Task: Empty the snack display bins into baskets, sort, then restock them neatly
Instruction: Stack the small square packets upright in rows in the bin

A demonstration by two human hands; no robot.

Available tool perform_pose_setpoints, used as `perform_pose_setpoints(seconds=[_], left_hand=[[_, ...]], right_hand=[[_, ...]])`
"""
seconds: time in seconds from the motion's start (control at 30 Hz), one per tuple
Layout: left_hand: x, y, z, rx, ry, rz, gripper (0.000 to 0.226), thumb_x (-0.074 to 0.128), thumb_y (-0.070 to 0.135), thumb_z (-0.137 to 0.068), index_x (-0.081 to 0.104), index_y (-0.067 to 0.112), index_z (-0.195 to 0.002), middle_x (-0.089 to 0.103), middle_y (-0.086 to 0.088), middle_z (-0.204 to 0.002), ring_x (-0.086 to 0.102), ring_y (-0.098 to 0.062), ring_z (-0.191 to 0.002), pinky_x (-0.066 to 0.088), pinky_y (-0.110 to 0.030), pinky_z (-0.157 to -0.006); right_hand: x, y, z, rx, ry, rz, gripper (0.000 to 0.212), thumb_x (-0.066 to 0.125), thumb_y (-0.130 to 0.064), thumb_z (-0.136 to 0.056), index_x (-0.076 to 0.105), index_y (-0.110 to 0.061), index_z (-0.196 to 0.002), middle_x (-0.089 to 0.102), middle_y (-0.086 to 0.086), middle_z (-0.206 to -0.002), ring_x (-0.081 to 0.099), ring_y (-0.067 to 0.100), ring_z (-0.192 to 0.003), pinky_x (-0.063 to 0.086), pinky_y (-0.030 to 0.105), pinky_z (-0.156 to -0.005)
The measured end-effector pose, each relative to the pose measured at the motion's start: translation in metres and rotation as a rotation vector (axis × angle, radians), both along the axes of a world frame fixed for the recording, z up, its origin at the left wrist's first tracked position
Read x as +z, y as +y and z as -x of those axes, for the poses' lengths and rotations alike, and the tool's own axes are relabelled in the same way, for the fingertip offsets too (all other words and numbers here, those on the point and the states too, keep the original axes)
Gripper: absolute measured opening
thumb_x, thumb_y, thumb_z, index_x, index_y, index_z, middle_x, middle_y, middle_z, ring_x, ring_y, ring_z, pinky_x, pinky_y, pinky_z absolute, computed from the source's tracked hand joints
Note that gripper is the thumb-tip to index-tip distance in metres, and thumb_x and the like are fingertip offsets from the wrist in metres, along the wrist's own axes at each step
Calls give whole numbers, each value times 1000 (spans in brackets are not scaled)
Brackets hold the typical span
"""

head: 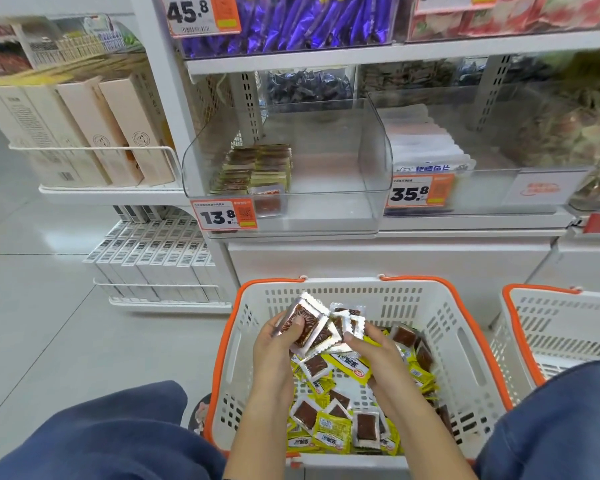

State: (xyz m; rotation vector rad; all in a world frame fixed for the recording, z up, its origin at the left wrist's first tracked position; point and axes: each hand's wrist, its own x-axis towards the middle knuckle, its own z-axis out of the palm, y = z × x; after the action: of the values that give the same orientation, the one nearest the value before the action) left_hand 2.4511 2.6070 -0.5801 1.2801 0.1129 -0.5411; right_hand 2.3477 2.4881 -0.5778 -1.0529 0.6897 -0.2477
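A white basket with an orange rim [461, 344] stands on the floor between my knees, holding several loose yellow and silver snack packets [333, 427]. Above it my left hand [274, 344] grips a fanned stack of silver packets [305, 323] with brown snack showing. My right hand [374, 351] pinches the right side of the same stack. On the shelf ahead a clear display bin [374, 168] holds neat rows of packets [257, 168] only in its left part.
A second white and orange basket [551, 317] stands at the right. A neighbouring bin [478, 192] holds white packs behind a 35.8 price tag. Boxed goods fill a white rack [94, 150] at the left. My knees in blue trousers flank the basket.
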Motion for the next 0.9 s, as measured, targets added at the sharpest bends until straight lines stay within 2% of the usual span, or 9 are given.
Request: perform_pose_setpoints(seconds=[0.13, 0.23, 0.3, 0.37, 0.47, 0.5, 0.63, 0.77, 0.9], left_hand=[[-6, 1, 1, 52, 83, 5, 35, 69, 15, -87, 63, 1, -118, 68, -19, -111, 65, -25, -86, 51, -30, -72], [-5, -4, 9, 52, 74, -56, 35, 72, 16, -86, 62, 1, -115, 70, -18, -107, 68, -28, -90, 55, -30, -68], [1, -6, 13, 13, 14, -99, 28, 72, 16, -85, 64, 2, -108, 71, -17, -99, 67, -24, -80, 55, -30, -67], [8, -5, 14, -46, -40, -125, 24, 72, 17, -85, 66, 3, -104, 71, -14, -92, 65, -21, -72, 54, -35, -72], [13, -3, 15, -121, -49, -119, 24, 72, 16, -84, 66, 5, -104, 73, -10, -91, 66, -19, -73, 54, -35, -73], [13, -3, 16, -137, -53, -121, 22, 72, 15, -85, 65, 6, -104, 74, -9, -91, 66, -19, -73, 54, -33, -71], [13, -2, 13, -144, -124, -184, 19, 71, 15, -86, 64, 10, -103, 72, -10, -99, 67, -23, -82, 54, -37, -77], [20, 4, 3, -294, -268, -224, 20, 71, 12, -86, 66, 19, -104, 69, -6, -105, 68, -19, -92, 51, -20, -65], [29, 7, -1, -455, -352, -242, 21, 71, 7, -84, 69, 17, -102, 67, -3, -108, 65, 3, -87, 49, -11, -66]], right_hand=[[-1, 1, -2, -29, -37, -38, 72, 69, -20, -87, 32, -24, -149, 27, 0, -156, 29, 24, -142, 28, 46, -110], [-1, 4, -3, -29, -66, -16, 74, 68, -20, -88, 28, -27, -149, 26, -2, -156, 32, 23, -140, 33, 41, -99], [1, 5, -3, -29, -80, -33, 74, 67, -21, -88, 27, -27, -150, 27, -2, -155, 35, 22, -138, 34, 39, -95], [1, 6, -3, -65, -92, -21, 80, 71, -33, -84, 27, -28, -150, 29, -2, -155, 36, 21, -137, 35, 39, -95], [0, 7, -3, -103, -69, 30, 104, 80, -66, -55, 39, -32, -144, 41, -3, -149, 43, 21, -133, 42, 49, -101], [0, 6, -2, -120, -64, 40, 104, 80, -68, -53, 41, -32, -142, 43, -3, -147, 44, 21, -132, 42, 52, -103], [-1, 2, 1, -139, -8, 41, 71, 70, -35, -85, 35, -29, -146, 33, -1, -153, 34, 23, -138, 35, 41, -98], [2, -1, 4, -77, 28, 56, 69, 68, -30, -88, 33, -28, -147, 27, -1, -156, 28, 24, -142, 32, 42, -101], [7, -5, 6, -45, 27, 49, 52, 67, -26, -87, 48, -29, -135, 43, -8, -138, 37, 17, -134, 31, 38, -99]])
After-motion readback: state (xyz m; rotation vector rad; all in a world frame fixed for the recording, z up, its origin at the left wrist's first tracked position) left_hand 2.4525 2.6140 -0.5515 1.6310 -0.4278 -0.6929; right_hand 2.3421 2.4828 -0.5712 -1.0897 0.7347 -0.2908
